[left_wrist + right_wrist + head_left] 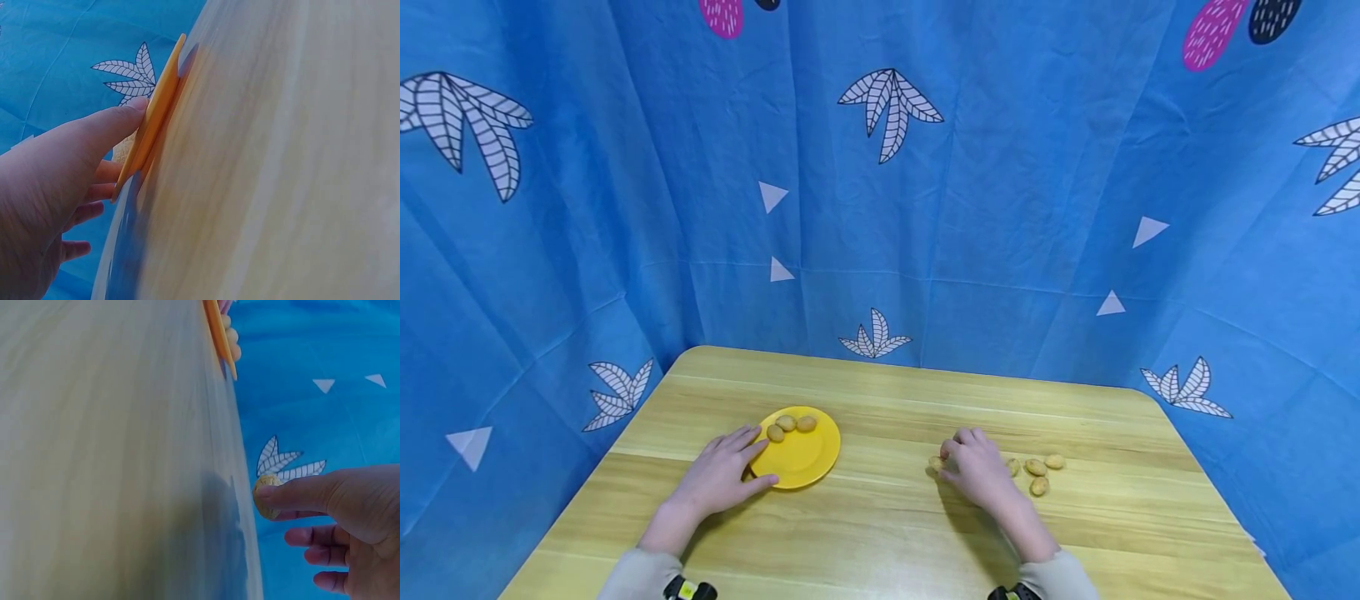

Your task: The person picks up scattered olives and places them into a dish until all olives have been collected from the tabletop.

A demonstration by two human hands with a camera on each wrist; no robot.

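A round yellow plate (801, 467) lies on the left part of the table, with three small tan, oval, nut-like pieces (786, 423) near its far edge. My left hand (722, 475) is at the plate's left side, thumb and fingers spread and touching its rim. In the left wrist view the thumb lies along the edge of the plate (150, 134). Thumb and forefinger of my right hand (977, 467) pinch another nut-like piece (267, 495), low over the table or touching it; I cannot tell which. Its other fingers are loosely bent.
Several more nut-like pieces (1036, 467) are scattered on the wooden table (880, 533) just right of my right hand. A blue patterned curtain (1000, 208) hangs behind the table and at its sides.
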